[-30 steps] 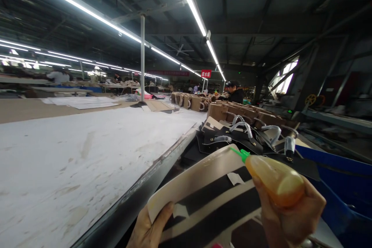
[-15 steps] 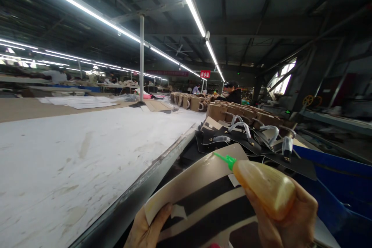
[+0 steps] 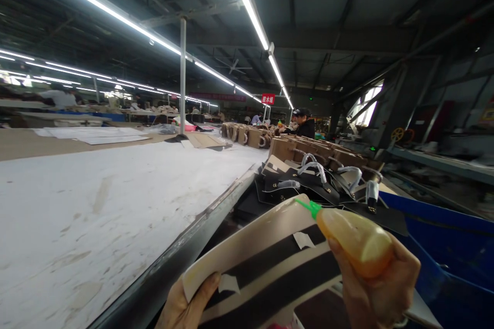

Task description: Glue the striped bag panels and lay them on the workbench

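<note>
- The right hand (image 3: 397, 272) is curled around a squeeze bottle (image 3: 357, 241) of amber liquid, its long axis slanting up and leftward to a green nozzle (image 3: 313, 209).
- The nozzle's tip lies at the striped panel's (image 3: 270, 262) upper edge, near the far corner; whether it touches, I cannot tell.
- The left hand (image 3: 193, 300) pinches the near corner, thumb on top, fingers mostly hidden; the panel's long edge rises rightward from it.
- Beyond the far corner, black bag pieces (image 3: 309, 182) crowd close; leftward, the white tabletop (image 3: 116, 216) offers open room.
</note>
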Motion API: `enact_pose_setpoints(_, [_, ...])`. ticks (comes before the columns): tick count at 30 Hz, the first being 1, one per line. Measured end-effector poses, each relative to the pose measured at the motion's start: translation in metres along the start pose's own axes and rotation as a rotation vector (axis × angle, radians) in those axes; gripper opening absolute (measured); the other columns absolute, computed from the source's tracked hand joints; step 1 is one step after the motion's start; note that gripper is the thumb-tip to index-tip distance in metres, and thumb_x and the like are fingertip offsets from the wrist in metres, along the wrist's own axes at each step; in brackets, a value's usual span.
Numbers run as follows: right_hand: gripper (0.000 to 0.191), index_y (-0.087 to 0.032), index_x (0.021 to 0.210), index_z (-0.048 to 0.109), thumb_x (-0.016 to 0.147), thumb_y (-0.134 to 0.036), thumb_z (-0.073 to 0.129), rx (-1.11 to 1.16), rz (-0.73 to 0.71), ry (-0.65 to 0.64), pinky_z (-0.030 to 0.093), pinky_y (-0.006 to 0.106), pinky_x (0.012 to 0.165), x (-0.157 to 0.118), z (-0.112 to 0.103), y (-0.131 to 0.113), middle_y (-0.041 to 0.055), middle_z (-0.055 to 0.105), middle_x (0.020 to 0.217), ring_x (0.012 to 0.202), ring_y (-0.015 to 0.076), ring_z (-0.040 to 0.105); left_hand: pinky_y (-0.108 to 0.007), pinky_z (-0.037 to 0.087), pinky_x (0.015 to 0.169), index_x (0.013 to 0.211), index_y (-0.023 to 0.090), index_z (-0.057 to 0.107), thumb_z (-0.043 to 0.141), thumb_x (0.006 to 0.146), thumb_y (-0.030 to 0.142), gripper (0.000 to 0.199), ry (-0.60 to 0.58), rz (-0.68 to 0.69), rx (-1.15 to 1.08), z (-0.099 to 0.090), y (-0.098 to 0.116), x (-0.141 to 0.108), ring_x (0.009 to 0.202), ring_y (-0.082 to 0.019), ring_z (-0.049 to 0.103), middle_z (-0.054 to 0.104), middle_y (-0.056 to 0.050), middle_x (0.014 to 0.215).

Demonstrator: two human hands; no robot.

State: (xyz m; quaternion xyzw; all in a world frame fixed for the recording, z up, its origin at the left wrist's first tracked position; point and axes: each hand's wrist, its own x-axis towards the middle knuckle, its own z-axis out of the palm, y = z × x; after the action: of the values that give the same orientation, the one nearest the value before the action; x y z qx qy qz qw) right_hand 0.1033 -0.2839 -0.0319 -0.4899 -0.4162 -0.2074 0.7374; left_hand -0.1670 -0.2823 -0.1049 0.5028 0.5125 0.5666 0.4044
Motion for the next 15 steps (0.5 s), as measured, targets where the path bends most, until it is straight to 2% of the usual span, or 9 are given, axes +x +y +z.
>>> enact_pose_setpoints(2, [0.067,-0.017,0.120,0.058,0.066,-0.045,0.085,0.036,-0.013,-0.041,0.049,0.031,0.076,0.001,0.000,-0.001,0.0072,0.057,0.109,0.094,0.0206,0.058,-0.030,0.058,0.091,0.104,0.017,0.076,0.071,0.077,0.056,0.047,-0.028,0.021,-0.019,-0.002,0.000,0.002,0.100,-0.027,0.069,0.075,-0.009,0.098])
enact_pose_setpoints(5, [0.070,-0.014,0.118,0.058,0.064,-0.048,0.085,-0.021,-0.017,0.041,0.048,0.035,0.078,0.002,0.002,-0.005,0.0084,0.057,0.107,0.092,0.0222,0.057,-0.031,0.057,0.094,0.089,0.021,0.079,0.074,0.074,0.053,0.036,-0.019,0.024,-0.019,-0.005,-0.002,0.005,0.101,-0.028,0.068,0.075,-0.008,0.097])
enact_pose_setpoints(7, [0.071,-0.013,0.118,0.057,0.064,-0.047,0.086,-0.034,0.002,0.036,0.048,0.036,0.077,0.001,0.003,-0.008,0.0093,0.057,0.107,0.092,0.0229,0.056,-0.033,0.056,0.094,0.085,0.021,0.079,0.074,0.073,0.054,0.035,-0.011,0.017,-0.014,-0.005,-0.001,0.006,0.100,-0.029,0.068,0.074,-0.007,0.095])
enact_pose_setpoints(11, [0.063,-0.014,0.118,0.057,0.068,-0.042,0.083,0.030,0.007,-0.072,0.051,0.033,0.075,0.001,0.004,-0.013,0.0092,0.056,0.109,0.094,0.0218,0.057,-0.033,0.054,0.096,0.098,0.018,0.077,0.071,0.076,0.060,0.048,-0.013,-0.012,-0.011,-0.004,0.006,0.003,0.101,-0.028,0.066,0.073,-0.008,0.101])
enact_pose_setpoints(15, [0.066,-0.013,0.119,0.055,0.066,-0.039,0.085,0.059,0.031,-0.005,0.050,0.034,0.079,-0.003,0.006,-0.011,0.0089,0.055,0.110,0.095,0.0216,0.056,-0.032,0.046,0.103,0.108,0.016,0.074,0.066,0.078,0.067,0.061,-0.060,-0.033,-0.055,-0.001,0.016,0.000,0.107,-0.026,0.062,0.073,-0.007,0.104])
